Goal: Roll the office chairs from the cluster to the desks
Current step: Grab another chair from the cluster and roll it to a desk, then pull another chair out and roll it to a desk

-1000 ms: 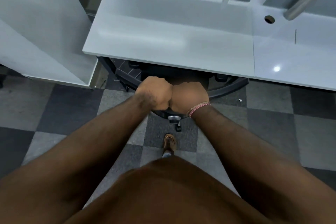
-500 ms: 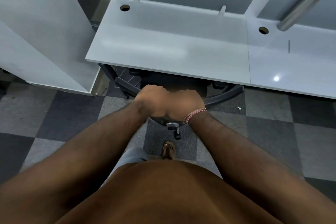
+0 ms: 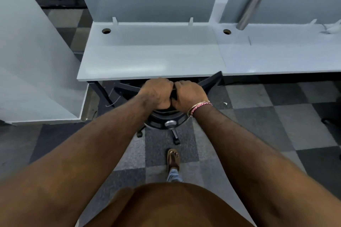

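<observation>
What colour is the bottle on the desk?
Silver, like bare metal. The bottle shows best in the head view.

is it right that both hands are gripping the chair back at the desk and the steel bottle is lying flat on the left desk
Not quite. Both the left hand and right hand do grip the chair back at the desk, but the steel bottle stands upright on the neighbouring desk to the right, against its rear panel, as the head view shows.
</observation>
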`<state>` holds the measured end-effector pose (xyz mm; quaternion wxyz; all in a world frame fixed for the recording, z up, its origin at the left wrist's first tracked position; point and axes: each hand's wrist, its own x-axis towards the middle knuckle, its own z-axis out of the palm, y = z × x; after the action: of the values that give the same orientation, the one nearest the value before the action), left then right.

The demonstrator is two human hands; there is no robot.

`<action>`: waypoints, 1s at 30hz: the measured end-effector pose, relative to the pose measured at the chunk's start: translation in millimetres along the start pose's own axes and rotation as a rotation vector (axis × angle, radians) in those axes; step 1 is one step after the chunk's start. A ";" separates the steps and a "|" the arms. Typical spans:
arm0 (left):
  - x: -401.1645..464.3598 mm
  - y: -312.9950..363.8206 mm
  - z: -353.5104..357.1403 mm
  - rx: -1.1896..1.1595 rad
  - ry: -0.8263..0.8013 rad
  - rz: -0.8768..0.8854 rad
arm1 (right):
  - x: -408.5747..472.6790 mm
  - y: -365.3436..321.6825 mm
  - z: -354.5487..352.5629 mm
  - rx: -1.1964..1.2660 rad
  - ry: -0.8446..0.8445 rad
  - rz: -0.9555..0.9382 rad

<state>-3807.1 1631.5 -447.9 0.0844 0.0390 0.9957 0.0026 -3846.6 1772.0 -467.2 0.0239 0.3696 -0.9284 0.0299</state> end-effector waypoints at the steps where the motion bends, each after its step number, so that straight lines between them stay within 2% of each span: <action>1: -5.1 11.4 -4.1 -0.002 0.013 0.027 | -15.4 1.9 -7.1 -0.008 0.019 0.036; 7: -22.9 85.5 -24.0 0.022 0.075 0.215 | -94.3 26.2 -34.7 -0.046 0.047 0.207; 10: -29.6 134.9 -32.1 0.024 0.054 0.287 | -142.8 47.5 -47.5 -0.082 0.049 0.288; 17: -41.9 282.1 -50.2 0.124 0.089 0.518 | -276.0 108.6 -80.8 -0.126 0.030 0.550; 23: -62.9 443.3 -51.8 0.161 0.077 0.686 | -419.4 171.7 -105.5 -0.133 -0.010 0.771; 30: -92.9 612.5 -38.0 0.145 0.103 0.828 | -571.9 240.2 -125.1 -0.170 -0.039 0.900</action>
<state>-3674.9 2235.0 -387.7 0.0233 0.4414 0.8964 -0.0316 -3594.0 2346.9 -389.6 0.0214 -0.0734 -0.9960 -0.0460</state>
